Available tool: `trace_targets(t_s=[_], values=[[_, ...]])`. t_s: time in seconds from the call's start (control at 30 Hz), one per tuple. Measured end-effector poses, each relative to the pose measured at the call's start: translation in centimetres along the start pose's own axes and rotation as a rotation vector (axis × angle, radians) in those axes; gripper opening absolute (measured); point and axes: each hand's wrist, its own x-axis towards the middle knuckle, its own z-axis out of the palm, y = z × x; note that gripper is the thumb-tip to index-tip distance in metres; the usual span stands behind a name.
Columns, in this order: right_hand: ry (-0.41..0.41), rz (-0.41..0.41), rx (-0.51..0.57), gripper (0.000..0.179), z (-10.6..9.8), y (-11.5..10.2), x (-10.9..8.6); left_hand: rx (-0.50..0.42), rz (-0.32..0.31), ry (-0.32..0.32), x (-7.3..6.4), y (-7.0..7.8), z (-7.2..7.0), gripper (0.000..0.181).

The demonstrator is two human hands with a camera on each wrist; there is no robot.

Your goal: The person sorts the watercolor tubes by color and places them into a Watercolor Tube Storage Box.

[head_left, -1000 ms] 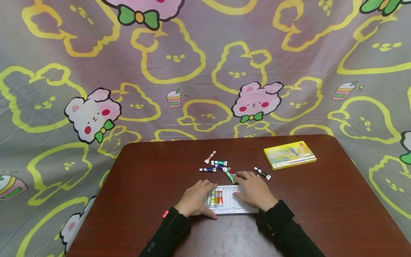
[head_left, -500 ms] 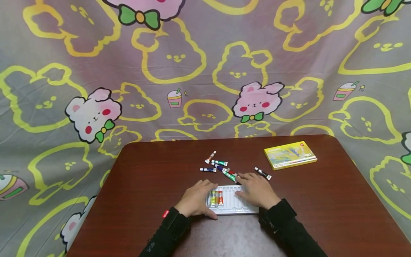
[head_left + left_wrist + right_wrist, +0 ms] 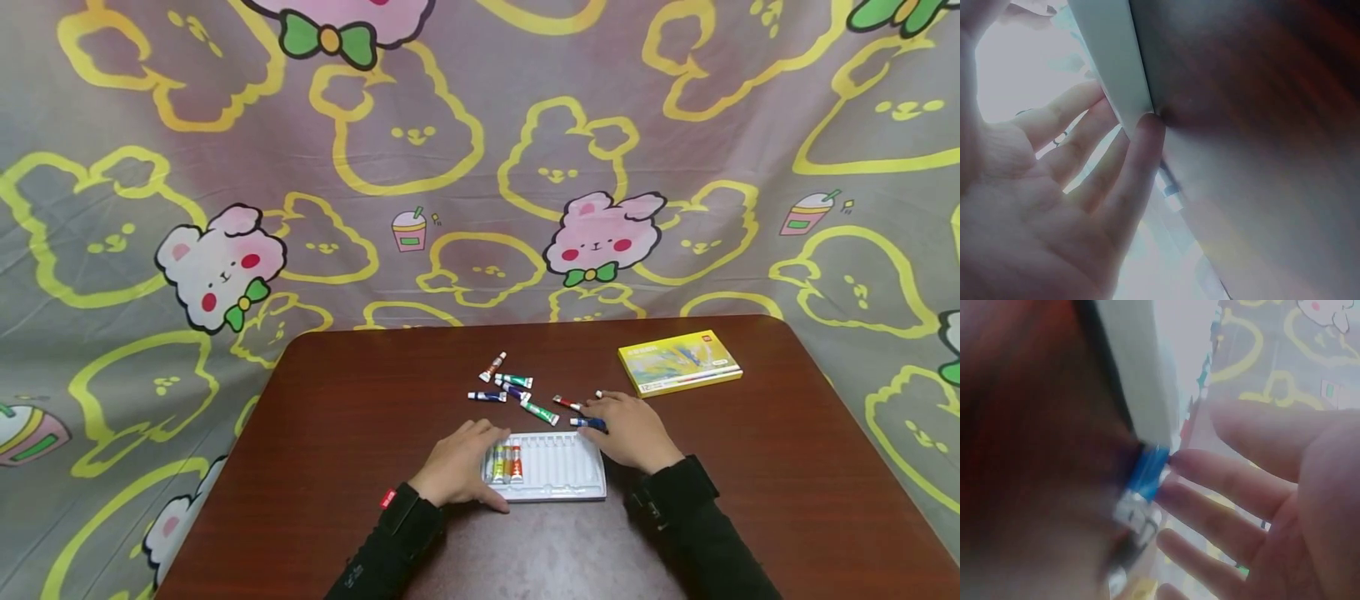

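Note:
My left hand (image 3: 463,467) holds the left end of a white plastic tray (image 3: 558,467), with the thumb at its near edge and fingers at its far edge. Several paint tubes (image 3: 507,465), yellow to orange-red, lie in its left slots. The left wrist view shows fingertips against the tray's side wall (image 3: 1104,50). Beyond the tray's far right corner, my right hand (image 3: 633,429) reaches with extended fingers over a blue paint tube (image 3: 587,423). In the right wrist view, fingertips touch that blue tube (image 3: 1149,472). A red paint tube (image 3: 567,403) lies at the fingertips; a black one is mostly covered.
Loose paint tubes lie behind the tray: a green one (image 3: 540,412), a dark blue one (image 3: 487,397), a purple one (image 3: 513,390), a teal one (image 3: 514,380) and a brown one (image 3: 492,367). A yellow box (image 3: 680,362) lies at the back right of the brown table (image 3: 360,400).
My right hand has moved right, off the tray, over the black tube. The red tube has slid right, the green slightly; the blue tube has come into view. My left hand has stayed put.

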Motion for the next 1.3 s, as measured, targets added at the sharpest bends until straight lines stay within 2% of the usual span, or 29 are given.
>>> trace_targets(t_s=[0.33, 0.57, 0.87, 1.03, 1.3], values=[[0.074, 0.131, 0.064, 0.022, -0.7, 1.5, 0.2, -0.001, 0.001, 0.0, 0.0, -0.1, 0.1, 0.106], [0.129, 0.144, 0.087, 0.006, -0.7, 2.8, 0.2, -0.001, 0.001, 0.0, 0.0, -0.1, 0.1, 0.106], [0.093, 0.18, 0.123, 0.011, -0.1, 3.3, 0.5, -0.015, -0.004, -0.003, 0.0, -0.1, 0.1, 0.106], [0.046, 0.167, 0.129, 0.015, 0.0, 3.5, 0.6, -0.019, -0.01, -0.006, 0.0, -0.1, 0.1, 0.106], [-0.012, 0.151, 0.15, 0.012, -0.3, 3.5, 0.5, -0.022, -0.014, -0.01, -0.1, 0.0, 0.0, 0.105]])
